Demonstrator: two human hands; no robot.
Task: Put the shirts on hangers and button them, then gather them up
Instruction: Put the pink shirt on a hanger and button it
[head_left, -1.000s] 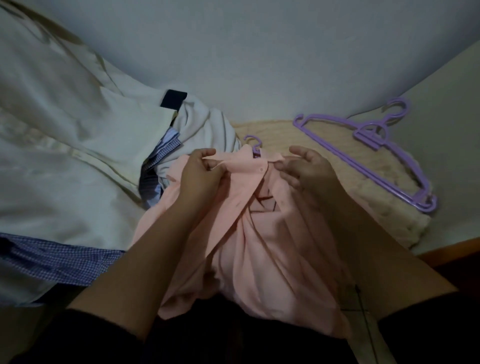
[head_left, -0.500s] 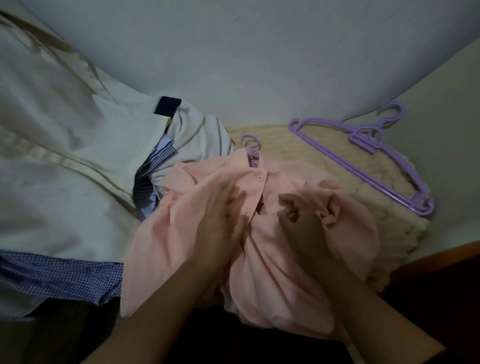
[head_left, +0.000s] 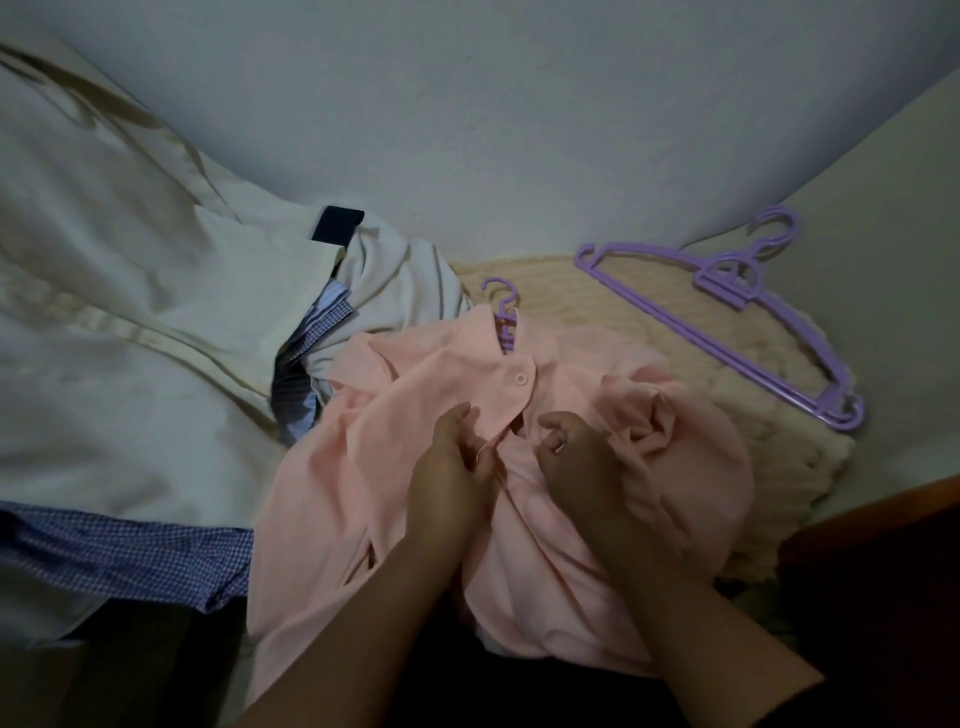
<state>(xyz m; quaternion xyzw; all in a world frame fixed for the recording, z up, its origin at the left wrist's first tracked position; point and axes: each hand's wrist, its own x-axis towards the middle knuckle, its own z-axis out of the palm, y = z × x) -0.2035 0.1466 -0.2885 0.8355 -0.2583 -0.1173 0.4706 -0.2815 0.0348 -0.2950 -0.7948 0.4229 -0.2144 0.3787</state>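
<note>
Bedding cream, rumpled, fills left side. Pink shirt lies centre on hanger, purple hook poking past collar. Spare hangers rest right on knitted blanket. Left hand pinches shirt placket edge; right hand grips opposite edge, just below fastened top button.

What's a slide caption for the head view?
Both hands, left and right, pinch the placket of a pink shirt on a purple hanger; spare hangers lie right.
</note>
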